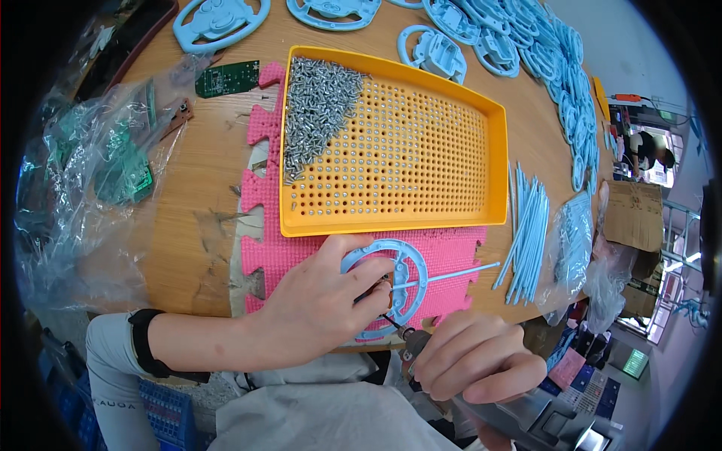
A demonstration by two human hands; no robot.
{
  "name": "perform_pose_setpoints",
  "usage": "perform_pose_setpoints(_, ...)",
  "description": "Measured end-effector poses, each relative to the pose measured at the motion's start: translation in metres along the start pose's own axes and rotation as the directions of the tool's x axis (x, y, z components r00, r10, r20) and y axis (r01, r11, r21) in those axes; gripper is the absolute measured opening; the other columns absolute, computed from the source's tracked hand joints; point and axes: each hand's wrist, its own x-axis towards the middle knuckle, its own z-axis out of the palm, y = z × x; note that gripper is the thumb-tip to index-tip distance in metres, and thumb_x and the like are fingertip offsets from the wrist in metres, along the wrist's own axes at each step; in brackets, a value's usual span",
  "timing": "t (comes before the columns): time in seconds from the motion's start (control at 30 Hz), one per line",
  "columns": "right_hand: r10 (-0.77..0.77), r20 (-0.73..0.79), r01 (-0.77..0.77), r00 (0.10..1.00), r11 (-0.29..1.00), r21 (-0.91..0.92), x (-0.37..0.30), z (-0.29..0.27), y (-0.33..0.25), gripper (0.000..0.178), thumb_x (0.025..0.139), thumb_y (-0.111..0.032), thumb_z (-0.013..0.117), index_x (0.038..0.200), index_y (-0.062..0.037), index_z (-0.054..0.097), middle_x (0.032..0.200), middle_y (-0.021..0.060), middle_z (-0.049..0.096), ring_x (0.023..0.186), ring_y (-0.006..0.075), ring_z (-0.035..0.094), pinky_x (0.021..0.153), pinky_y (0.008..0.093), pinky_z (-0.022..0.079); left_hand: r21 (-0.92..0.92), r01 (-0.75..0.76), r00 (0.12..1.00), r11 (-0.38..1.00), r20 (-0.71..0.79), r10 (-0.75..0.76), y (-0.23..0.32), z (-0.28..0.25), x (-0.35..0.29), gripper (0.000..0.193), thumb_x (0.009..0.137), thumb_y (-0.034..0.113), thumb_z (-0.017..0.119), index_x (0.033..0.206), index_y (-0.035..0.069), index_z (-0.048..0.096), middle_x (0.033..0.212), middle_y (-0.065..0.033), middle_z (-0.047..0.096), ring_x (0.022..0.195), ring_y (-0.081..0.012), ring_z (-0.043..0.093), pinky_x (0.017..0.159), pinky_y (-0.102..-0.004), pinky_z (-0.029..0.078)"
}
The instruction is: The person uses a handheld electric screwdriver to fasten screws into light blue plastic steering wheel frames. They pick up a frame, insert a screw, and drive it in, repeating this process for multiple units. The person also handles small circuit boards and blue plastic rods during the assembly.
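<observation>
The blue wheel [421, 269] is on the near part of the pink mat [293, 259], below the yellow tray [395, 225] with screws [320, 98]. The left hand [325, 304] bends its fingers over this wheel; whether its grip is pinching, I cannot tell. The right hand [480, 357] has its grip closed around a screwdriver [414, 340], whose tip points into the wheel. Blue sticks [529, 233] lie on the worktop [188, 188].
</observation>
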Motion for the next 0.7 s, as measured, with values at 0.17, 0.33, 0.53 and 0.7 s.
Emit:
perform_pose_setpoints(0.17,-0.032,0.149,0.012,0.988,0.991,0.137,0.015,-0.015,-0.005,0.015,0.085,-0.006,0.056,0.086,0.0049,0.046,0.058,0.0158,0.055,0.041,0.0238,0.052,0.039,0.0342,0.046,0.04,0.01,0.999,0.999,0.052,-0.012,-0.002,-0.001,-0.004,0.031,0.072,0.02,0.073,0.099,0.009,0.063,0.12,-0.0072,0.054,0.104,-0.0333,0.047,0.079,-0.0377,0.047)
perform_pose_setpoints(0.33,0.04,0.051,-0.024,0.998,0.961,-0.277,0.046,-0.053,-0.045,0.032,0.09,-0.025,0.059,0.104,-0.005,0.038,0.062,0.0156,0.057,0.046,0.0266,0.056,0.042,0.0369,0.049,0.026,0.033,0.996,0.999,0.079,-0.035,0.003,-0.01,0.0,0.03,0.069,0.01,0.064,0.098,0.006,0.062,0.125,-0.0152,0.048,0.107,-0.0337,0.047,0.08,-0.0349,0.05)
perform_pose_setpoints(0.53,-0.29,-0.314,0.139,0.904,0.894,-0.426,0.067,-0.136,0.01,0.07,0.086,-0.067,0.045,0.107,0.0001,0.043,0.057,0.0077,0.05,0.045,0.0171,0.05,0.042,0.0299,0.044,0.021,0.042,0.995,0.999,0.095,-0.043,0.003,-0.01,0.004,0.029,0.069,0.012,0.065,0.097,0.005,0.064,0.125,-0.015,0.049,0.107,-0.033,0.047,0.08,-0.0352,0.051)
perform_pose_setpoints(0.7,-0.247,-0.486,-0.144,0.838,0.76,-0.634,0.078,-0.147,0.031,0.067,0.084,-0.072,0.04,0.102,-0.0082,0.046,0.053,0.0044,0.046,0.04,0.0142,0.044,0.042,0.0274,0.036,0.033,0.042,0.997,0.999,0.07,-0.045,0.003,-0.011,0.004,0.027,0.069,0.012,0.067,0.095,0.005,0.065,0.124,-0.015,0.051,0.107,-0.0322,0.048,0.081,-0.0347,0.051)
